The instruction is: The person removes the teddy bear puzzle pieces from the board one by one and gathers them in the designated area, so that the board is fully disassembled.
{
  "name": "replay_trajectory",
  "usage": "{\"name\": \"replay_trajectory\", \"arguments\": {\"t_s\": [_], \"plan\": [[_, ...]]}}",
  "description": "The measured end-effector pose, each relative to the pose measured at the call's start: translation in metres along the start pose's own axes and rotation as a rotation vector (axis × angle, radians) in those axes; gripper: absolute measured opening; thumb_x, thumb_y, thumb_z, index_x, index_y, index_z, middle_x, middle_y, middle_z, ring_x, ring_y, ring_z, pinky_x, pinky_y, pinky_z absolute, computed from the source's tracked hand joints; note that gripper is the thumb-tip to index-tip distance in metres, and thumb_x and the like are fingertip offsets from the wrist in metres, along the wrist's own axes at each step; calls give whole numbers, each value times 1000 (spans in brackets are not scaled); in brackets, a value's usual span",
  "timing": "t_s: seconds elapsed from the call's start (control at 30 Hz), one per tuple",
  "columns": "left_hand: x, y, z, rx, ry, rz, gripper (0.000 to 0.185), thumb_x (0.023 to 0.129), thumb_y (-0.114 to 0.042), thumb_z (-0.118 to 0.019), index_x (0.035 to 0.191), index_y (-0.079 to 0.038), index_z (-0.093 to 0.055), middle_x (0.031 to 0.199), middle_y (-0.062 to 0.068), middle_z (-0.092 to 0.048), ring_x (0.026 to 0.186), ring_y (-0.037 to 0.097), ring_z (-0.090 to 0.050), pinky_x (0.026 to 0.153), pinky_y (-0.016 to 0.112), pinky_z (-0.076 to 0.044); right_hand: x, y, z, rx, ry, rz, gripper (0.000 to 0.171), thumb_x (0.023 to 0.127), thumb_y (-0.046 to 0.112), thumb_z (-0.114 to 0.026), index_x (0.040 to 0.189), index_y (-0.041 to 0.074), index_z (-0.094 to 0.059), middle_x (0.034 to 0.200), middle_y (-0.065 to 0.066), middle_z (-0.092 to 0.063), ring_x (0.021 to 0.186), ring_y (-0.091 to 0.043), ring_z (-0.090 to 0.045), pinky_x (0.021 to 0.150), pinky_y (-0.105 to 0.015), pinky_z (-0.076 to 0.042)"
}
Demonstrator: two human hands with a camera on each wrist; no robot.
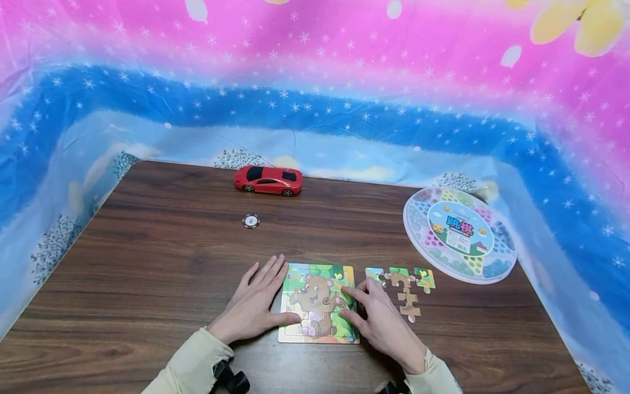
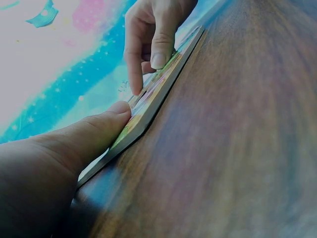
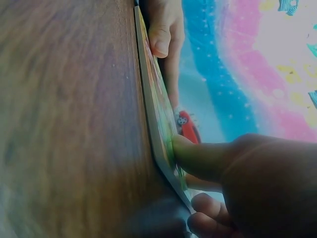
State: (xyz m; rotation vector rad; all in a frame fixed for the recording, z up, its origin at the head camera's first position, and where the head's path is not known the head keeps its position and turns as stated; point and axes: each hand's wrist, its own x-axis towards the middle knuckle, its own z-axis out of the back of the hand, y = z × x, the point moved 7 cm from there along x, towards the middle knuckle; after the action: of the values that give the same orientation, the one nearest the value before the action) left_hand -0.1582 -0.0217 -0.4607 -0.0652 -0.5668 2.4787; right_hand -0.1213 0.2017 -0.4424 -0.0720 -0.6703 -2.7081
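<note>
Square cardboard bear-picture puzzle board (image 1: 319,304) was laid flat near the front edge of the dark wood-grain table (image 1: 162,262), between the two hands. Left hand (image 1: 256,303) was rested flat on the table at the board's left edge, fingers straight, thumb pressed onto the lower left of the picture (image 2: 106,130). Right hand (image 1: 381,320) was set at the board's right edge, index finger and thumb pressed down on the picture, other fingers loosely curled, nothing gripped (image 3: 198,158). Hands were kept apart, board between them. Loose colourful jigsaw pieces (image 1: 403,287) were seen just right of the right hand. Further right, round plastic Chinese-checkers case (image 1: 460,234). Mid-table, small black-and-white round chip (image 1: 251,221). Near the far edge, red toy sports car (image 1: 268,180). Pink-and-blue starry plastic sheet (image 1: 315,82) was hung behind
</note>
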Motion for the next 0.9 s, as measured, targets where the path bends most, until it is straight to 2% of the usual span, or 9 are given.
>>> {"name": "replay_trajectory", "arguments": {"t_s": [0.33,0.57,0.9], "plan": [[0,0,1,-8,0,-1,107,80,-76,-55,154,-5,-23,161,11,-16,149,24,-9,116,52,-4,0,2,3,28,-53,16,41,86,32,-76,122,16,-66,93,8,-46,79,-8,-37,64,-23,-35],[0,0,0,-14,7,2,107,80,-76,-54,155,-5,-23,161,11,-16,149,24,-9,116,52,-4,-1,1,5,80,-78,-4,36,85,31,-77,116,20,-63,96,7,-48,85,-10,-44,68,-24,-41],[0,0,-1,-13,22,11,108,81,-77,-52,155,-5,-22,162,10,-14,149,24,-7,116,52,-3,0,3,5,144,-79,2,35,84,26,-78,113,20,-60,93,7,-50,81,-9,-48,69,-24,-45]]}}
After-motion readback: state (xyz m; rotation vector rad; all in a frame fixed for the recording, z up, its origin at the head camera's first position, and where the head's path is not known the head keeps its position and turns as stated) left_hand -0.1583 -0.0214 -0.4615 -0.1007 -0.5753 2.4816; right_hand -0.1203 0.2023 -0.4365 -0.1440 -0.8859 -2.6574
